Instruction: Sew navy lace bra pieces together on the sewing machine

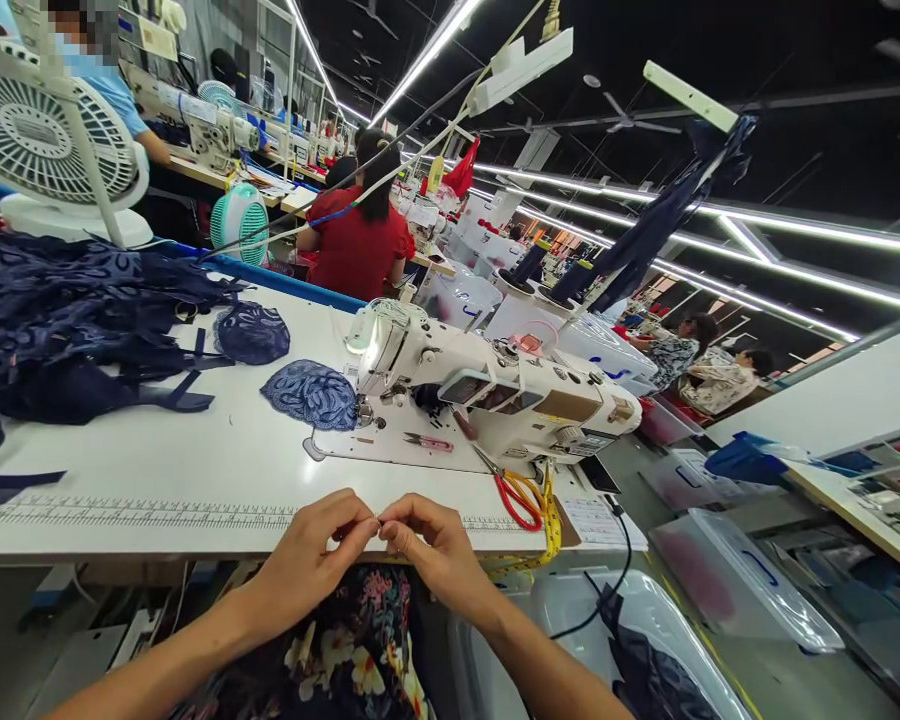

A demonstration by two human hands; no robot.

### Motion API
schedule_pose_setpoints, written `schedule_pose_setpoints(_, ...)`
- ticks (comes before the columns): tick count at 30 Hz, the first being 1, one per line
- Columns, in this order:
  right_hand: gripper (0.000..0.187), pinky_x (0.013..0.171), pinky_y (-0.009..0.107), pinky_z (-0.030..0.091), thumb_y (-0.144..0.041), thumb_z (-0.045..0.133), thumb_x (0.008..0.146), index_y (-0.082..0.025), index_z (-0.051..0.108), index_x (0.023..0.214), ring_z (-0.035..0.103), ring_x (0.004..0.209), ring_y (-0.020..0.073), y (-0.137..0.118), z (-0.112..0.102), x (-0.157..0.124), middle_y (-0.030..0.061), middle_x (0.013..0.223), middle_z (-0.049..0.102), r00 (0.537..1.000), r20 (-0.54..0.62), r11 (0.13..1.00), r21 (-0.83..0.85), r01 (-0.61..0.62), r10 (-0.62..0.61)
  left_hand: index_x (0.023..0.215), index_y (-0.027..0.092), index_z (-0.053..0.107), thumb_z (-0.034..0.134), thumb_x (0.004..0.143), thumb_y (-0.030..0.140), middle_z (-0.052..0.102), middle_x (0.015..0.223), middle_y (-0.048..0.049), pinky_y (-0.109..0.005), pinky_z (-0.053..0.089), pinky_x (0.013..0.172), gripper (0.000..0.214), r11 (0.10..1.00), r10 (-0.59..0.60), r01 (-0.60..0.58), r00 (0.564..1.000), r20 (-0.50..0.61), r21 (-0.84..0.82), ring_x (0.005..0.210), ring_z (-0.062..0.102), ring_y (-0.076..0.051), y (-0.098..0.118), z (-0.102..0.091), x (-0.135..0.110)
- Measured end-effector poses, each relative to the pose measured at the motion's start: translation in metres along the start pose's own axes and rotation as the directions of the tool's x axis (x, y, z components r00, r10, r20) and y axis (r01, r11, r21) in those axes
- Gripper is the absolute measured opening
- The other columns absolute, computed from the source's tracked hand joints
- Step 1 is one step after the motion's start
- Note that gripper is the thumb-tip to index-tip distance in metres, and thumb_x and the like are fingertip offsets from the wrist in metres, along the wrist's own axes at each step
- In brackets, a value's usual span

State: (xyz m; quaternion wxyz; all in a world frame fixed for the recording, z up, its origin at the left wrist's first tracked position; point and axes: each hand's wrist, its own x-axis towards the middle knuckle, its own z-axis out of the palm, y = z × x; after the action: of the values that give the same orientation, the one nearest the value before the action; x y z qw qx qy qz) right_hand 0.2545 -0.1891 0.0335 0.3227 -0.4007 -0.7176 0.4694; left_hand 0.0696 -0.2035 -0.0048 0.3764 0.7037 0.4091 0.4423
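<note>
- The left hand [328, 540] and the right hand [433, 548] met over the near edge of the glossy white tabletop [195, 440], each with its thumb and forefinger pinched together and the fingertips touching or nearly touching the other's.
- Whatever was between those fingertips was too small to make out; I cannot tell whether they were clamped on anything.
- Beyond the hands, a navy-blue lace cup piece [310, 394] lay flat on the tabletop, its right end reaching the needle area of a white industrial sewing machine [510, 380]; whether the foot pressed on it I cannot tell.
- This piece was rounded on the left, with paler blue curling leaf-like motifs over a dark ground and a fine scalloped lower edge.
- A second, darker navy lace cup piece [252, 334] lay just behind it, near a heaped pile of navy lace and straps [67, 390].
- Small pink-handled thread snips [430, 442] rested on the machine bed.
- A black-marked printed ruler strip [150, 514] ran along the table's near edge, passing just behind the hands.
</note>
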Motion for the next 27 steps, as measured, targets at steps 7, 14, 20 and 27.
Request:
schedule_pose_setpoints(7, 0.016, 0.063, 0.025, 0.040, -0.027, 0.050, 0.092, -0.019, 0.055, 0.078, 0.047, 0.068, 0.0120, 0.003, -0.006, 0.002, -0.0014, 0.072, 0.053, 0.992, -0.108, 0.974, -0.222, 0.038, -0.063, 0.076, 0.021, 0.052, 0.041, 0.098, 0.028, 0.056, 0.074, 0.0005, -0.024, 0.041, 0.061, 0.025, 0.993, 0.028, -0.039, 0.995, 0.099, 0.114, 0.067, 0.053, -0.013, 0.003, 0.004, -0.020)
schedule_pose_setpoints(14, 0.012, 0.063, 0.025, 0.038, -0.019, 0.050, 0.088, -0.019, 0.054, 0.078, 0.046, 0.067, 0.0117, -0.002, -0.011, 0.003, -0.0019, 0.072, 0.053, 0.993, -0.039, 0.952, -0.289, 0.099, -0.115, 0.110, 0.026, 0.055, 0.056, 0.090, 0.029, 0.060, 0.109, -0.0057, -0.030, 0.051, 0.082, 0.020, 0.991, 0.004, 0.002, 0.999, -0.049, 0.135, 0.098, 0.058, -0.021, 0.006, 0.005, -0.012)
schedule_pose_setpoints(20, 0.013, 0.061, 0.024, 0.040, -0.017, 0.050, 0.090, -0.020, 0.052, 0.077, 0.048, 0.066, 0.0112, -0.004, -0.002, -0.001, -0.0027, 0.071, 0.052, 0.982, -0.043, 0.924, -0.349, 0.156, -0.182, 0.077, 0.022, 0.054, 0.043, 0.097, 0.037, 0.060, 0.076, -0.0014, -0.024, 0.045, 0.059, 0.027, 0.995, -0.074, 0.078, 0.995, -0.063, 0.059, 0.069, 0.056, -0.016, 0.016, 0.012, 0.006)
schedule_pose_setpoints(27, 0.026, 0.086, 0.040, 0.047, -0.020, 0.062, 0.088, -0.021, 0.053, 0.113, 0.057, 0.098, 0.0234, 0.001, -0.089, 0.021, 0.0099, 0.102, 0.062, 0.585, -0.263, 0.396, -0.912, 0.110, -0.767, 0.079, 0.022, 0.053, 0.043, 0.097, 0.043, 0.057, 0.076, -0.0015, -0.024, 0.044, 0.061, 0.030, 0.994, -0.089, 0.093, 0.994, -0.058, 0.062, 0.071, 0.054, -0.016, 0.007, 0.010, 0.006)
